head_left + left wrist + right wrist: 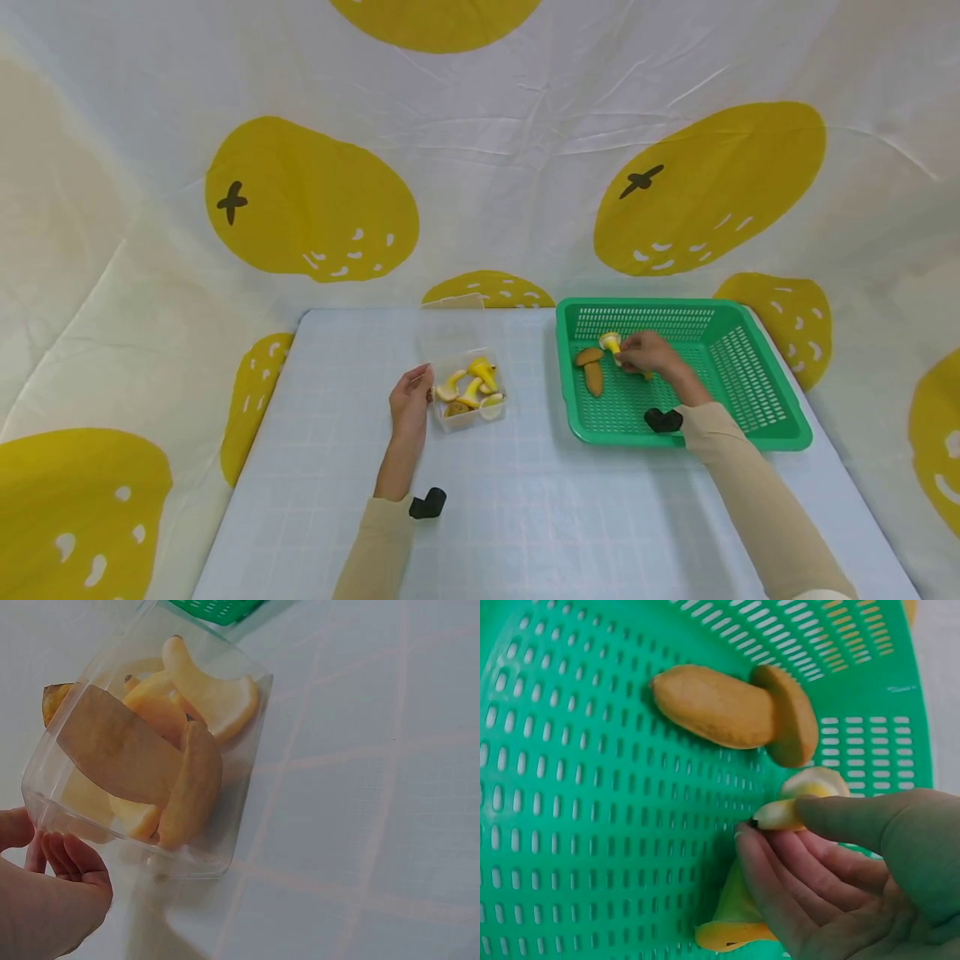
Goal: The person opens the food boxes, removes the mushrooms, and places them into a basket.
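My right hand [648,354] [840,885] reaches into a green slotted basket [738,346] [570,825] and pinches a small yellow toy mushroom [611,342] [799,806] between thumb and fingers. A brown toy mushroom [592,371] [735,712] lies on the basket floor just to its left. Another yellow piece [731,926] lies partly under my fingers. My left hand [411,404] [52,900] holds the left corner of a clear plastic container [468,422] [251,757], fingers curled against its wall. Inside it are several yellow and brown toy mushrooms [480,372] [214,697].
The table [525,517] has a pale blue checked cloth. A white curtain with big yellow fruit prints [307,200] hangs behind and to both sides. The basket sits at the table's right, near the edge. A basket corner [217,609] shows beyond the container.
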Action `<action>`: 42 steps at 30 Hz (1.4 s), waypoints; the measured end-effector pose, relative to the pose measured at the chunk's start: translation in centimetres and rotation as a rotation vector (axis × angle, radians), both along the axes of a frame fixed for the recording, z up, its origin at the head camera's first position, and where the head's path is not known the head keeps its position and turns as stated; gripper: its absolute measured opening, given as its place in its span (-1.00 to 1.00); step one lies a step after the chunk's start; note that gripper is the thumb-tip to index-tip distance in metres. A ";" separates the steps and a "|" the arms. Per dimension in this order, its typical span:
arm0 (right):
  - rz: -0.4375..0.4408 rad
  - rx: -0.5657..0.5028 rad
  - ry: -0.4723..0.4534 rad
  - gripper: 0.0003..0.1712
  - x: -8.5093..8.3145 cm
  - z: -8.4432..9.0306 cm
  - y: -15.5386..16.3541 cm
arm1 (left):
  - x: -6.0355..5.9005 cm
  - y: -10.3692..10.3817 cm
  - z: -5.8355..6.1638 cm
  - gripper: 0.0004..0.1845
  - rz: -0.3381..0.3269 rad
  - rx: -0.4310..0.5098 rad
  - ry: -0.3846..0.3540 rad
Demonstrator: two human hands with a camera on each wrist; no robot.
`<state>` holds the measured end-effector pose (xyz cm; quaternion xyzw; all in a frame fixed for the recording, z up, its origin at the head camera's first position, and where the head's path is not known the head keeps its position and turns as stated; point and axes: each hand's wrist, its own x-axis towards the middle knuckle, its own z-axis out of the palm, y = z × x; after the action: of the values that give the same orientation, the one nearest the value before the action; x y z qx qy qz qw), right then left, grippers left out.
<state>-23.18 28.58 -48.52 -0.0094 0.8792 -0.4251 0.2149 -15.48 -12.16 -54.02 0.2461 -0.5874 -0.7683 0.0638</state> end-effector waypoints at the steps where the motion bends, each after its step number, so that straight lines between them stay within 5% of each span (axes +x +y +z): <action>1: 0.006 0.021 0.003 -0.51 0.0 0.0 0.0 | 0.0 0.0 0.0 -0.66 -0.003 -0.002 -0.002; 9: 0.055 0.135 0.041 -0.64 0.0 -0.3 -0.6 | 0.0 0.1 0.0 -0.66 -0.004 -0.005 -0.006; 19: 0.086 0.130 0.168 -0.63 0.9 1.6 -0.9 | 0.0 0.1 -0.4 -0.68 -0.001 -0.022 -0.013; 42: 0.050 -0.121 0.322 -0.68 2.0 3.8 -7.1 | -0.2 -0.1 -0.2 -0.63 -0.001 0.023 0.004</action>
<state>-21.17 21.50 -44.76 -0.1123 0.8747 -0.4646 0.0807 -15.69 -12.23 -54.25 0.2451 -0.5784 -0.7756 0.0617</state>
